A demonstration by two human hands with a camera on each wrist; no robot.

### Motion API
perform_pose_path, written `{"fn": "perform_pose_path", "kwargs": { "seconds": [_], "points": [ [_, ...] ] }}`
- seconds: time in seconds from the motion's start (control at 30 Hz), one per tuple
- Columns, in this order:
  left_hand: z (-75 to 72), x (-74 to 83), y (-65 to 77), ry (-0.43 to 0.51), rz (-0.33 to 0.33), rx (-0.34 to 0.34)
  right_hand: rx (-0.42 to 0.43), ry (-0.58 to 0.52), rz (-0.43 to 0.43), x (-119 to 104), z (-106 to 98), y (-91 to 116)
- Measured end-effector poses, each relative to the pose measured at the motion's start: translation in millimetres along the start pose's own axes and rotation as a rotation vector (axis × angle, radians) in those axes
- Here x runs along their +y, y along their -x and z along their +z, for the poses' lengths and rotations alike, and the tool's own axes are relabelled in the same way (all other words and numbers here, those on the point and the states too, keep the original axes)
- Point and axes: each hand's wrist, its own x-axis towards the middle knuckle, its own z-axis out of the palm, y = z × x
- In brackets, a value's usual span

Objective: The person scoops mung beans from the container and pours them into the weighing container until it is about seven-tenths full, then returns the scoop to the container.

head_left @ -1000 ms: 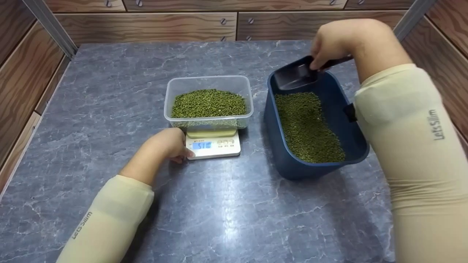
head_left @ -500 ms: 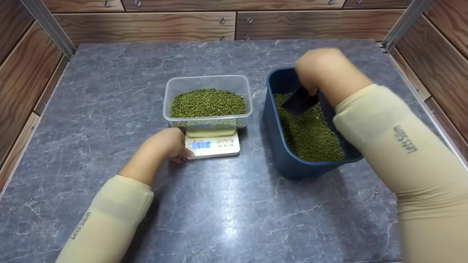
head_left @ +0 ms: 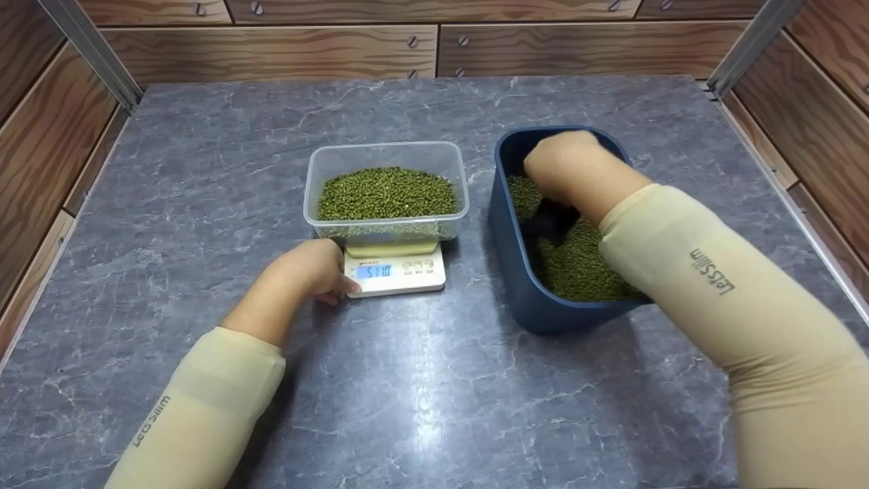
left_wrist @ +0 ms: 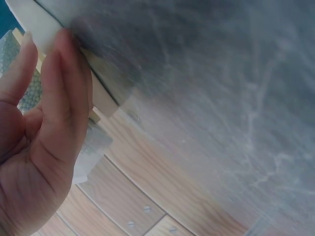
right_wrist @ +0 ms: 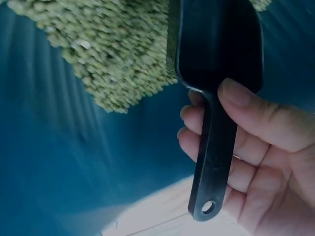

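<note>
The right grip point(head_left: 563, 166) holds a black scoop point(right_wrist: 219, 44) by its handle, down inside the blue bin point(head_left: 560, 319) of green beans point(head_left: 594, 265). The left grip point(head_left: 305, 268) pinches the near left corner of the white scale point(head_left: 407, 280). A clear box point(head_left: 428, 157) with more beans sits on it. The surface point(head_left: 407, 380) is gray.

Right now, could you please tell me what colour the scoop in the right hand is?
The scoop is black; it shows best in the right wrist view.
</note>
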Motion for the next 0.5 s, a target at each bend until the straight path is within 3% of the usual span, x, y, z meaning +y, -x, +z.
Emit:
{"fn": "perform_pose_path", "kwargs": {
  "seconds": [0.3, 0.5],
  "points": [
    [-0.2, 0.6, 0.7, -0.017, -0.005, 0.005, -0.084, -0.018, -0.114, -2.1, 19.5, -19.7],
    [0.4, -0.3, -0.2, -0.004, 0.002, 0.003, -0.154, -0.125, -0.152, -5.4, 31.0, -30.0]
  ]
}}
